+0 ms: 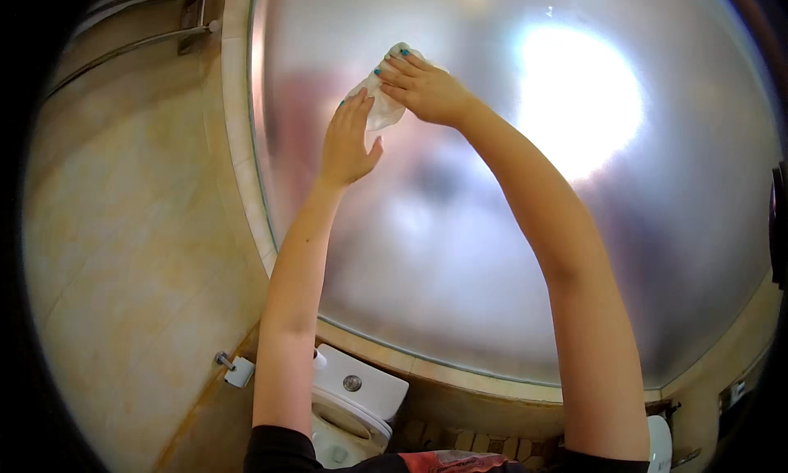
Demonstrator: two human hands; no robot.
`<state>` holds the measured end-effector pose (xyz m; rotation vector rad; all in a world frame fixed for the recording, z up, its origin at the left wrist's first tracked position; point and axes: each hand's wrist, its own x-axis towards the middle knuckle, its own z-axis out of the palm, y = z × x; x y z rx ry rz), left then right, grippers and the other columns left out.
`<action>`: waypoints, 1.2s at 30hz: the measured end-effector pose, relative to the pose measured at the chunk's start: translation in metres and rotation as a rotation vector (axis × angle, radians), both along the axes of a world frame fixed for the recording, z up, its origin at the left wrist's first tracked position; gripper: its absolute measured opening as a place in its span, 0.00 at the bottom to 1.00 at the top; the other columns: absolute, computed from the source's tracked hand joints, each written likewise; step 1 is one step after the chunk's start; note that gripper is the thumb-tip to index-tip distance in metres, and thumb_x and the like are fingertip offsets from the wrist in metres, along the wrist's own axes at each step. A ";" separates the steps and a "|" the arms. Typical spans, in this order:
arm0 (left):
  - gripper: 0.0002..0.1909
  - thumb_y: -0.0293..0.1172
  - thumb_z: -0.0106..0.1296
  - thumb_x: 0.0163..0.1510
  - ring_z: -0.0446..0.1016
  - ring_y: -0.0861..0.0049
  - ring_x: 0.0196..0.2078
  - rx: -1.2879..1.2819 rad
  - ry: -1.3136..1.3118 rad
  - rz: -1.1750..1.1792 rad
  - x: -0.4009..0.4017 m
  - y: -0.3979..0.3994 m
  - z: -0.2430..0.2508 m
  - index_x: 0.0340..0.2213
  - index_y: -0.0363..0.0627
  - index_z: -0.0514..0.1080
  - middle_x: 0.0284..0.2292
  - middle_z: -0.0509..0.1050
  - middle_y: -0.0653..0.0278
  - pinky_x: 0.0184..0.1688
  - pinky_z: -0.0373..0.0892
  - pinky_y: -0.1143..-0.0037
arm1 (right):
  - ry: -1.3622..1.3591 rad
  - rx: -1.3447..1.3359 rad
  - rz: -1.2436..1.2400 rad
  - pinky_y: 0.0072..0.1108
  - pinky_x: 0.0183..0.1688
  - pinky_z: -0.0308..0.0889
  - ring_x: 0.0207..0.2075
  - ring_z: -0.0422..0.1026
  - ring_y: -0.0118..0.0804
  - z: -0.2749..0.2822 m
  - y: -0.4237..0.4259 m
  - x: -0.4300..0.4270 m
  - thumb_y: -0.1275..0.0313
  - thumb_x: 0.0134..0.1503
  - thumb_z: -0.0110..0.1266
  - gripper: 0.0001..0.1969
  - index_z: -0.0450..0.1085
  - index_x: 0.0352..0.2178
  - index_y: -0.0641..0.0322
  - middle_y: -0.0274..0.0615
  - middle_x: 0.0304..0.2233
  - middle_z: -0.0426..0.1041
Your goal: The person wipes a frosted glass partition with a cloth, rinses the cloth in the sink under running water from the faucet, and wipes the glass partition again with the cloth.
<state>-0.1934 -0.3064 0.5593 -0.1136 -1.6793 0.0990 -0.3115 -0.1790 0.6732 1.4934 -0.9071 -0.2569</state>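
Note:
A pale, crumpled cloth (385, 113) lies flat against a large frosted glass panel (431, 257). My right hand (425, 90) presses on the cloth's upper part with its fingers pointing left, holding it to the glass. Just to the lower left, my left hand (352, 141) rests at the cloth's left edge, fingers pointing up and thumb apart; its fingertips touch or overlap the cloth's border. Both arms are stretched upward. A bright glare shows on the glass to the right of my right hand.
Below the panel runs a tiled ledge (443, 377). A white toilet with its cistern (363, 374) stands beneath it. On the tiled left wall are a toilet paper roll (239, 372) on a holder and, higher up, a metal towel rail (141, 44).

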 end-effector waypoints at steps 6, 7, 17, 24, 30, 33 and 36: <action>0.35 0.37 0.50 0.47 0.46 0.52 0.59 0.078 0.027 0.147 -0.031 0.007 0.015 0.55 0.41 0.51 0.57 0.48 0.49 0.59 0.43 0.59 | -0.127 -0.120 0.091 0.38 0.56 0.51 0.54 0.58 0.43 -0.015 0.008 -0.005 0.61 0.41 0.57 0.23 0.65 0.41 0.53 0.37 0.49 0.62; 0.35 0.37 0.50 0.47 0.46 0.52 0.59 0.078 0.021 0.144 -0.038 0.008 0.019 0.55 0.41 0.51 0.57 0.48 0.49 0.59 0.43 0.59 | -0.146 -0.148 0.070 0.38 0.56 0.51 0.54 0.57 0.44 -0.017 0.012 -0.005 0.61 0.42 0.57 0.23 0.65 0.41 0.53 0.36 0.50 0.61; 0.35 0.46 0.42 0.51 0.38 0.53 0.62 -0.100 -0.007 0.068 -0.094 0.077 -0.027 0.57 0.50 0.47 0.60 0.41 0.54 0.54 0.29 0.43 | -0.349 -0.242 -0.141 0.39 0.56 0.50 0.55 0.55 0.42 -0.080 0.112 -0.026 0.61 0.41 0.56 0.25 0.65 0.43 0.53 0.34 0.51 0.59; 0.32 0.48 0.44 0.47 0.42 0.54 0.61 -0.121 -0.078 0.020 -0.120 0.156 -0.103 0.54 0.54 0.56 0.59 0.47 0.56 0.50 0.30 0.38 | -0.479 -0.249 -0.207 0.40 0.56 0.50 0.56 0.55 0.43 -0.164 0.196 -0.049 0.66 0.38 0.55 0.25 0.65 0.43 0.51 0.31 0.54 0.58; 0.29 0.48 0.50 0.42 0.46 0.59 0.60 -0.191 -0.193 -0.002 -0.135 0.213 -0.175 0.48 0.61 0.62 0.58 0.51 0.62 0.49 0.36 0.36 | -0.543 -0.338 -0.252 0.42 0.53 0.53 0.54 0.58 0.44 -0.254 0.256 -0.066 0.66 0.39 0.52 0.27 0.64 0.46 0.46 0.30 0.54 0.58; 0.26 0.49 0.49 0.44 0.42 0.62 0.61 -0.253 -0.244 -0.017 -0.143 0.228 -0.216 0.47 0.63 0.63 0.57 0.52 0.66 0.50 0.33 0.36 | -0.600 -0.372 -0.328 0.41 0.53 0.52 0.54 0.58 0.44 -0.307 0.276 -0.073 0.65 0.41 0.51 0.25 0.65 0.46 0.45 0.30 0.54 0.59; 0.27 0.53 0.46 0.47 0.38 0.64 0.63 -0.352 -0.302 0.026 -0.145 0.235 -0.264 0.49 0.65 0.60 0.58 0.51 0.68 0.51 0.30 0.37 | -0.609 -0.385 -0.359 0.40 0.54 0.50 0.54 0.57 0.43 -0.368 0.292 -0.081 0.65 0.43 0.50 0.21 0.67 0.43 0.44 0.29 0.53 0.60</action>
